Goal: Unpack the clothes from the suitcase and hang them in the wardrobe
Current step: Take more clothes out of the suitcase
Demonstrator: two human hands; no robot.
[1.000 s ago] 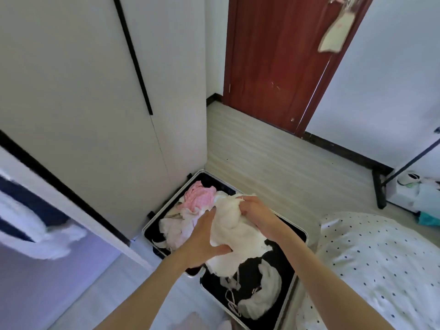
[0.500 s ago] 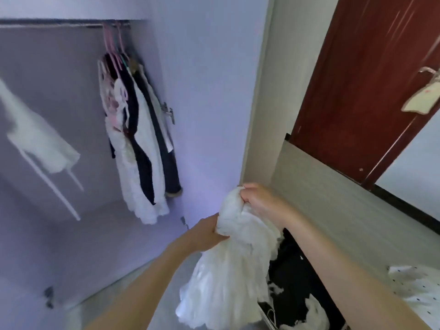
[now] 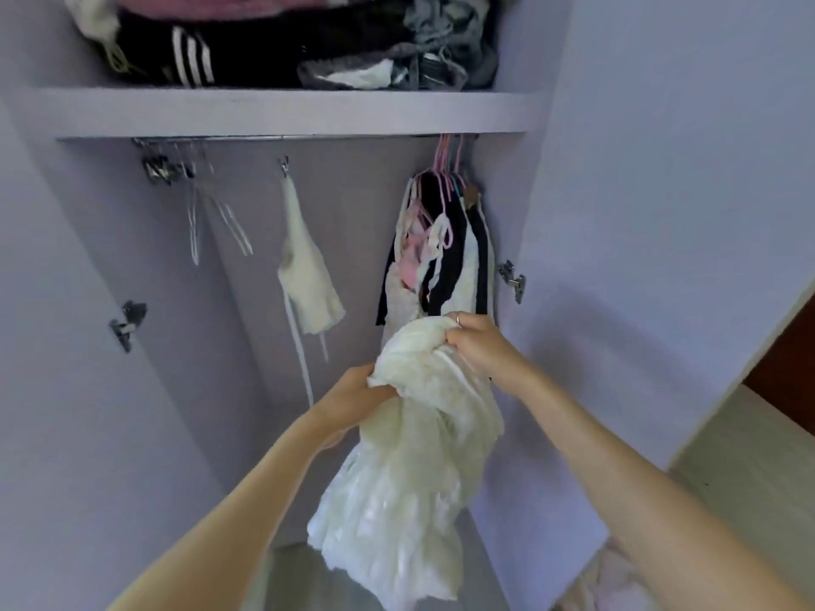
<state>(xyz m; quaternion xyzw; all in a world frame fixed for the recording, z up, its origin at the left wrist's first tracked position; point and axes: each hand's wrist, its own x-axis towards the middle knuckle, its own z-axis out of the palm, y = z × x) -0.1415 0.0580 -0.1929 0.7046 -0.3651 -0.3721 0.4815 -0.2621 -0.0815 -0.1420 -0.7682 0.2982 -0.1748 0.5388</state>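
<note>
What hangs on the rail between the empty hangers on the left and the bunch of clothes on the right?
In the head view, one small cream top hangs alone between the empty hangers and the bunched clothes.

A metal hinge (image 3: pixel 511 276) is fixed at the right inner edge, near mid-height. A second metal hinge (image 3: pixel 127 323) is fixed on the left inner panel, lower down. A dark red-brown door (image 3: pixel 783 372) shows at the right edge of the view. Pale wood-grain floor (image 3: pixel 749 469) lies below the door and runs to the lower right. A pale, pinkish piece of fabric (image 3: pixel 604 575) lies on the floor at the lower right; it is too blurred to tell what it is.
</note>
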